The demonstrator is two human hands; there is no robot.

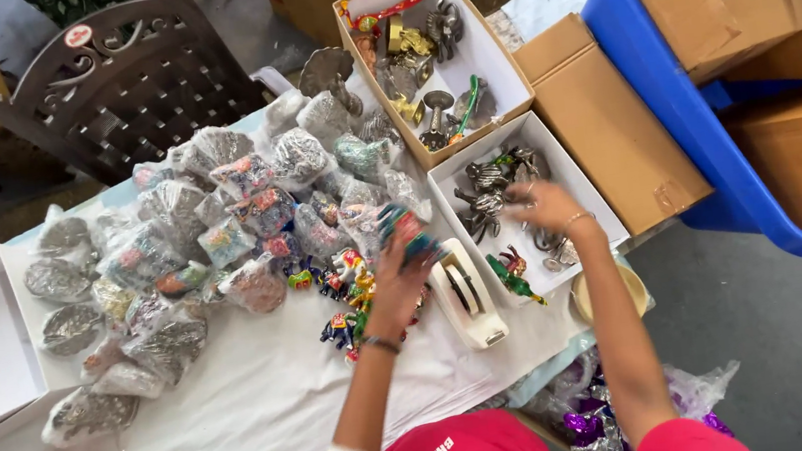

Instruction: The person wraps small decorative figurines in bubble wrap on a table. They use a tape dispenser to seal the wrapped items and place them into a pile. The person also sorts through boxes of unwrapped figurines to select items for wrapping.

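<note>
We look down on a desk [244,435] covered with a white cloth, and both hands are busy over small figurines. The left hand [399,276] is raised above the cloth, and its fingers [411,244] are closed around a small colourful figurine [403,223], teal and red, which sticks out above the hand. Just under this hand lie several painted elephant figurines [341,298] on the cloth, and a white tape dispenser [466,294] stands just beside the wrist. The right hand [545,204] reaches into a shallow white box [572,176] at the edge of the desk; its fingers [522,198] are bent and touch the dark metal figurines [486,191] there, but we cannot tell if they really grip one, because the hand is blurred. A green bird figurine [512,275] lies in the near corner of the same box. Behind it there is a second open box [492,54] with brass and silver ornaments inside. To the left, a big heap of figurines wrapped in clear plastic bags [220,226] covers the cloth. Closed brown cartons [612,131] lie to the right of the white boxes, next to a blue plastic tub [668,94]. A dark carved chair [128,80] stands behind the desk.
</note>
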